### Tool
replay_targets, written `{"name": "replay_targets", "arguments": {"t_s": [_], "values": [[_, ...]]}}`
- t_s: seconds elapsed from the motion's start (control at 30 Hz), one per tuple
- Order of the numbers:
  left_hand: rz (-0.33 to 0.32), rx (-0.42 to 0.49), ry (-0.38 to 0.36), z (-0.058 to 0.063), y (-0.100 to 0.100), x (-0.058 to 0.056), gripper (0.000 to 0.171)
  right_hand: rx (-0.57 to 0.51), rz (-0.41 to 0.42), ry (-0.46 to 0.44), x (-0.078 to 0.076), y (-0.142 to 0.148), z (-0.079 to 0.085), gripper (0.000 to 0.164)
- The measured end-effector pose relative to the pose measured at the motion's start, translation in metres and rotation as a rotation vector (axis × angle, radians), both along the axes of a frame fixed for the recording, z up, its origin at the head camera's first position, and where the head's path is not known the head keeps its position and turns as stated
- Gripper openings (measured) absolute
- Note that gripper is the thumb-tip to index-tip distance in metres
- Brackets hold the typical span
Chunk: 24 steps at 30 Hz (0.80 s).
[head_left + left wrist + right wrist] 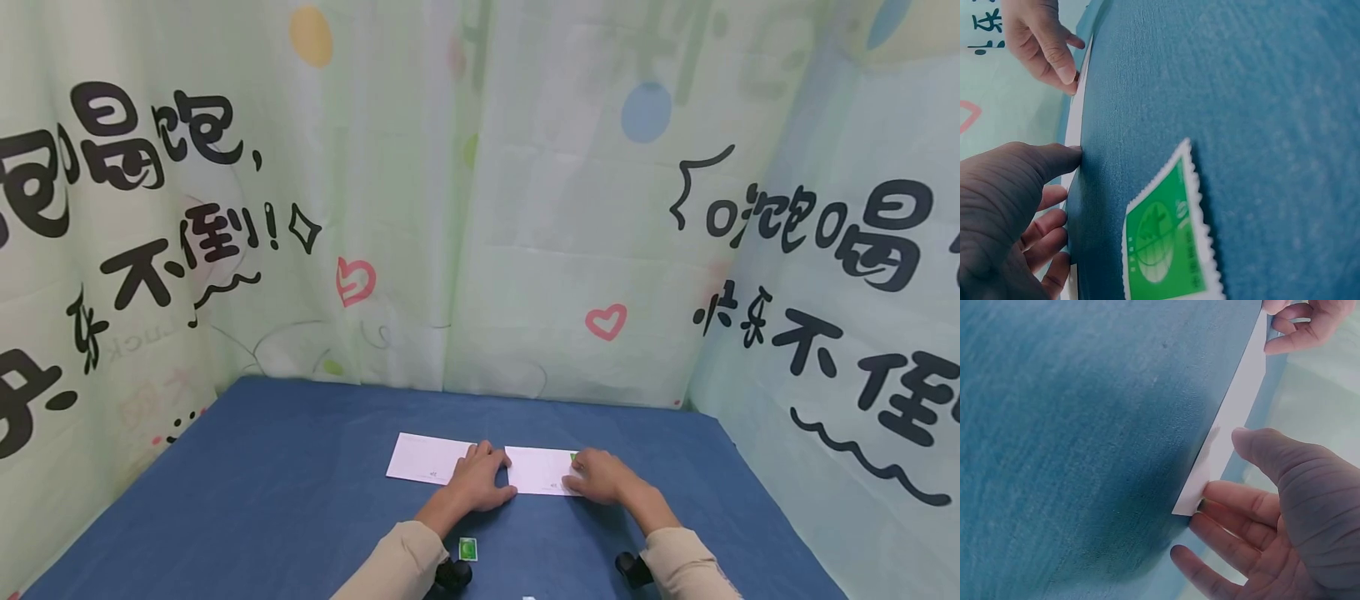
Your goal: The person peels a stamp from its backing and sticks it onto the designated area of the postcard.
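Two white envelopes lie side by side on the blue cloth. My left hand (478,482) spans the left end of the right-hand envelope (538,472), thumb at its near corner and fingers towards its far corner. Those same fingers lie beside the right end of the left-hand envelope (427,458). Over the right end of the right-hand envelope is my right hand (603,477), fingertips touching the paper and thumb apart in the right wrist view. A bit of a green stamp (573,457) shows by these fingers, mostly hidden. Another green stamp (1163,240) with perforated white edges lies near my left wrist.
The blue cloth (300,492) covers the table. Printed curtains (525,208) stand behind and at both sides. A small pale scrap (528,597) shows at the bottom edge of the head view. Dark wrist cameras (453,575) hang under both wrists.
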<state>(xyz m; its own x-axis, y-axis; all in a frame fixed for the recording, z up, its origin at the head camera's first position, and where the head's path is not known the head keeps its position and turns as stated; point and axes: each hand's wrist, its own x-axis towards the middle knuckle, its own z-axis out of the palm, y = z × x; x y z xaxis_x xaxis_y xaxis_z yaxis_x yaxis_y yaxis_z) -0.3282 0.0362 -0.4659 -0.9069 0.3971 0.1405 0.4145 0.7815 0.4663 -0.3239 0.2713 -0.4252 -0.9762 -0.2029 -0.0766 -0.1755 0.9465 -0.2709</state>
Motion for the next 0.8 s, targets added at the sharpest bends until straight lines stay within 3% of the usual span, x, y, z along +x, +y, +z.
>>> {"name": "replay_targets", "arguments": {"t_s": [0.23, 0.47, 0.8], "values": [[0.006, 0.001, 0.0, -0.001, 0.0, -0.001, 0.037, -0.075, 0.061, 0.068, -0.002, 0.006, -0.001, 0.018], [0.011, 0.0, 0.006, -0.005, 0.001, 0.0, 0.037, -0.084, 0.016, 0.136, 0.0, 0.009, 0.001, 0.029], [0.01, 0.011, 0.002, -0.005, 0.001, 0.0, 0.038, -0.234, -0.017, 0.252, 0.005, 0.007, 0.012, 0.019]]}}
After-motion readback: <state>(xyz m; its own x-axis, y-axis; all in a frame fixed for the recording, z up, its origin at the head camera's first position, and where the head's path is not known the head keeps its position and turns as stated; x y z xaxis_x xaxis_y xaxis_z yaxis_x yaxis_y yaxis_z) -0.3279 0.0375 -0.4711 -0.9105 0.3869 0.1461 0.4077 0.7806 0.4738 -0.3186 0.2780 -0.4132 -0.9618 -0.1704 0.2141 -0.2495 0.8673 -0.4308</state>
